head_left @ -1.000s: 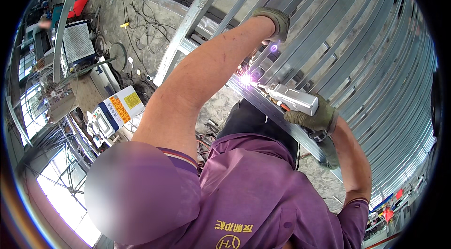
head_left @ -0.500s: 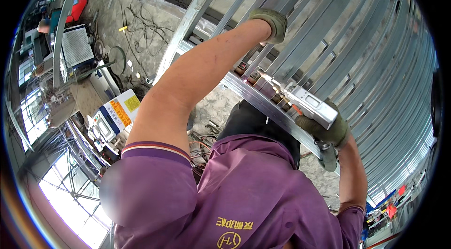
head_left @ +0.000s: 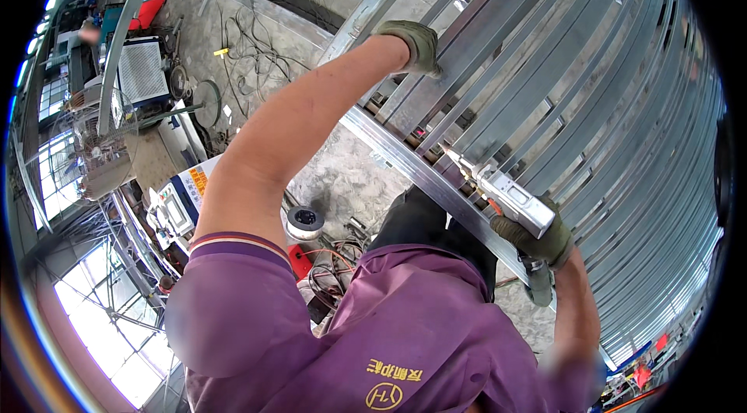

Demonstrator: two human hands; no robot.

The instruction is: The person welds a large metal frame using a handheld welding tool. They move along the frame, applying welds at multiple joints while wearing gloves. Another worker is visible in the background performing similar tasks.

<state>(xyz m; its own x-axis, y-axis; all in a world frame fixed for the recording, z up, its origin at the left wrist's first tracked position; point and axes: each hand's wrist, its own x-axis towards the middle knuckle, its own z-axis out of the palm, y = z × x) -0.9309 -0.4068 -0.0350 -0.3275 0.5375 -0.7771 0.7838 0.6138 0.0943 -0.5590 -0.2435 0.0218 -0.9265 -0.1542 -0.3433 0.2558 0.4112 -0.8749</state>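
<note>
My left hand (head_left: 412, 47), in a green work glove, is curled over a grey metal bar (head_left: 468, 35) of a large slatted frame. Its fingertips are partly hidden behind the glove. In my right hand (head_left: 543, 235), also gloved, is a welding gun (head_left: 510, 196) with a pale boxy body. The gun's thin nozzle slants up and left toward the bar ends, close to the long edge rail (head_left: 424, 168). From this view I cannot tell whether the tip touches the metal.
Many parallel bars curve away to the right. At the left stand a white and blue machine (head_left: 177, 207), a wire-guard fan (head_left: 97, 137) and a grated box (head_left: 142, 70). Cables (head_left: 253, 55) lie on the concrete. A spool (head_left: 305, 222) sits near my left side.
My left hand has shifted left across the bars relative to the gun. The gun stays near the rail in my right hand. The spool on the floor has come into view.
</note>
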